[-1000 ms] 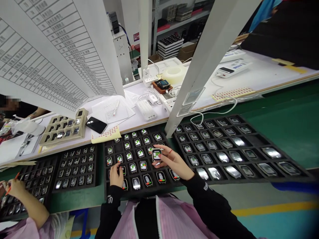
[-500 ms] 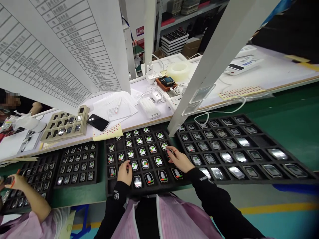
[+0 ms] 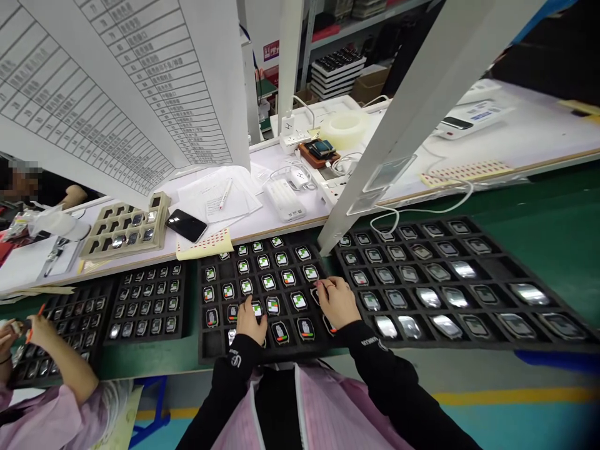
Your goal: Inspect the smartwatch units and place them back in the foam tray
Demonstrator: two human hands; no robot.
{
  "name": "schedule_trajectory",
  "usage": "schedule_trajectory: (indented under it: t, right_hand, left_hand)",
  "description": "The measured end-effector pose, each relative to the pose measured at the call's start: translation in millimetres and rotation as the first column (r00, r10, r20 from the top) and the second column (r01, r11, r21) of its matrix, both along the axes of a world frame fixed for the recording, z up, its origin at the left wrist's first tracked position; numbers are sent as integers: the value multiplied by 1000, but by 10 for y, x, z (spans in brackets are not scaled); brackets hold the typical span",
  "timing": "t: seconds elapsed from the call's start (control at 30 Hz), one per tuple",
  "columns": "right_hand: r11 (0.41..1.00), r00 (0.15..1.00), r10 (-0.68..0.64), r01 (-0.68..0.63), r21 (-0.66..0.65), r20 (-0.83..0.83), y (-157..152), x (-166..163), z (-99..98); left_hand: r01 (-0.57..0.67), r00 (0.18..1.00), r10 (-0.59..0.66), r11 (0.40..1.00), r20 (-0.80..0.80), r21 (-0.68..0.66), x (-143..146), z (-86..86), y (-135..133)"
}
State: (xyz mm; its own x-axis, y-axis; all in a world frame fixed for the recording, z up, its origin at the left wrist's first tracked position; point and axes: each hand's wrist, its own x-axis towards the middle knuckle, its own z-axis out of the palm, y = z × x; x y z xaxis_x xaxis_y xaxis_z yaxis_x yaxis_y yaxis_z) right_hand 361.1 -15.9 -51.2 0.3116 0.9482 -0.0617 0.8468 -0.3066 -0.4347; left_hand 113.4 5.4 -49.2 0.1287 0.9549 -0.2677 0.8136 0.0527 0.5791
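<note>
Rows of watch faces lie in a black foam tray (image 3: pixel 213 344), many with lit screens showing white and green blocks. My left hand (image 3: pixel 252 323) is over the lower middle of this tray, fingertips at a lit watch (image 3: pixel 256 308), thumb apart from the fingers. At the tray's right edge, my right hand (image 3: pixel 339 302) has its fingers bent over a watch (image 3: pixel 314 297), which it partly hides. Neither hand appears to lift anything. Near my left hand, a watch (image 3: pixel 280 332) displays a pale figure above a red and green bar.
Another tray (image 3: pixel 501 267) of mostly dark watches lies right, beyond a white post (image 3: pixel 370 169). Left are a smaller tray (image 3: pixel 185 312) and a co-worker's hands (image 3: pixel 40 328). The shelf holds a phone (image 3: pixel 186 225), power bank (image 3: pixel 284 201) and beige tray (image 3: pixel 159 234).
My left hand has moved right and slightly up, to another part of the tray. My right hand has shifted slightly and bent further over the right-edge watches. The view has tilted slightly.
</note>
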Motion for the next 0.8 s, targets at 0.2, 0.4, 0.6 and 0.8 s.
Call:
schedule_trajectory:
  t: [0.2, 0.4, 0.6, 0.8]
  right_hand:
    - [964, 985, 164, -171, -204, -49, 63, -211, 110]
    - [952, 987, 160, -161, -261, -23, 117, -457, 119]
    - [934, 969, 183, -224, -277, -166, 162, -505, 142]
    - [937, 907, 82, -212, -279, -414, 247, -426, 67]
  left_hand:
    - [-4, 989, 18, 995, 145, -97, -69, -12, 9]
    - [-47, 965, 75, 992, 252, -115, -59, -48, 0]
    - [-55, 880, 160, 969, 447, -239, -131, 98, 6]
    - [30, 695, 187, 957, 694, -288, -166, 464, -24]
